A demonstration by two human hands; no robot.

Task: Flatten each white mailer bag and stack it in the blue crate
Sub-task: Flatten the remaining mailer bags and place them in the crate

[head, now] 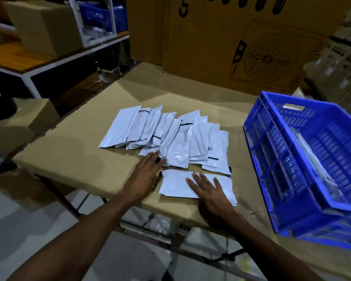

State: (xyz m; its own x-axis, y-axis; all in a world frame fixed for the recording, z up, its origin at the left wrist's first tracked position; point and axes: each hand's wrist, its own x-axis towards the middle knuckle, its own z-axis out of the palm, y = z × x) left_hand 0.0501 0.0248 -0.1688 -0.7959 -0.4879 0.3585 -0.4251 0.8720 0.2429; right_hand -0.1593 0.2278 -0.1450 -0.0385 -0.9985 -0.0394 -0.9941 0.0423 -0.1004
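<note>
Several white mailer bags [170, 134] lie fanned out and overlapping on the cardboard-covered table [69, 142]. One single mailer bag [176, 185] lies flat by itself near the front edge. My right hand [209, 191] presses flat on it with straight, spread fingers. My left hand [146, 173] lies flat on the table just left of that bag, its fingertips touching the lower edge of the fanned pile. The blue crate [272, 159] stands at the right, with white mailer bags [312, 159] lying inside it.
A large printed cardboard box [241, 43] stands behind the table. Left of the table are a smaller carton [28, 118], a white-framed shelf with a brown box [43, 25] and another blue crate [101, 15]. The table's front edge drops to the floor.
</note>
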